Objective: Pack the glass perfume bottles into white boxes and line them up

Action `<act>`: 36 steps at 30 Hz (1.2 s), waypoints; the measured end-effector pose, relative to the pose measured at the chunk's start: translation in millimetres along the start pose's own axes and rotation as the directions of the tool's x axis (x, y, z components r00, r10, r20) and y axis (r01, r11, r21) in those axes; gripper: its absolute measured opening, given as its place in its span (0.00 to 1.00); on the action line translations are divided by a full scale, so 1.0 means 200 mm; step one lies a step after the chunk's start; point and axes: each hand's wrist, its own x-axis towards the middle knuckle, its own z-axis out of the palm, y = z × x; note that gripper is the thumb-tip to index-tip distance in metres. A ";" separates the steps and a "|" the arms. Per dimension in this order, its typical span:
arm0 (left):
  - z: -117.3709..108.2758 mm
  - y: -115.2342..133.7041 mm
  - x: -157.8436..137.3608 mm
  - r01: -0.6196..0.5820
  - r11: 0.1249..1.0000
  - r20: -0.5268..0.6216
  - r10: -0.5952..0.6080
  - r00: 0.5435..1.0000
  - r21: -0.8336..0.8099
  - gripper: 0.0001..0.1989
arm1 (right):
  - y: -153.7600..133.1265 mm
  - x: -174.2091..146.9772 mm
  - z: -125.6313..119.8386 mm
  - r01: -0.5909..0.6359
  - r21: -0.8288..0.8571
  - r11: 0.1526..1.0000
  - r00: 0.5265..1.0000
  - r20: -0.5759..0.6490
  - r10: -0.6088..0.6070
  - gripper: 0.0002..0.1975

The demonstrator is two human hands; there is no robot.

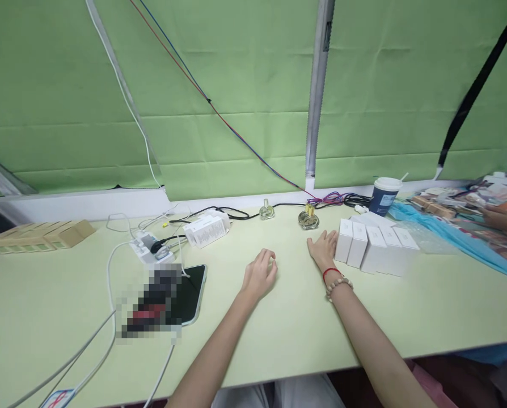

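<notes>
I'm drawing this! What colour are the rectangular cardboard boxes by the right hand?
White: rectangular cardboard boxes beside the right hand, best in head view.

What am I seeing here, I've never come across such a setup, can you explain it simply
There's no machine, just a bare-handed person, filmed by a camera on that person's head, looking forward and down. Over the pale green table, the left hand is loosely curled and the right hand is beside a row of white cardboard boxes; neither visibly holds anything. Beyond them are a small clear glass bottle and clear glassware with gold-coloured tops. Tan cardboard boxes lie far left; a dark blue cup with a white lid stands right. Another person's hand shows at the right edge.
</notes>
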 end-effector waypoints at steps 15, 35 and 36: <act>0.00 0.00 0.00 -0.028 0.999 0.002 0.028 1.000 0.025 0.07 | -0.08 0.11 0.08 -0.087 -0.091 0.992 0.993 -0.090 0.079 0.37; 0.02 0.02 0.02 -0.137 0.989 0.008 0.137 0.991 0.052 0.06 | -0.04 0.27 0.08 -0.167 0.176 0.970 0.972 -0.134 0.192 0.44; 0.02 0.02 0.02 -0.143 0.988 0.013 0.143 0.990 0.052 0.06 | -0.04 0.27 0.07 -0.151 0.198 0.968 0.971 -0.153 0.183 0.43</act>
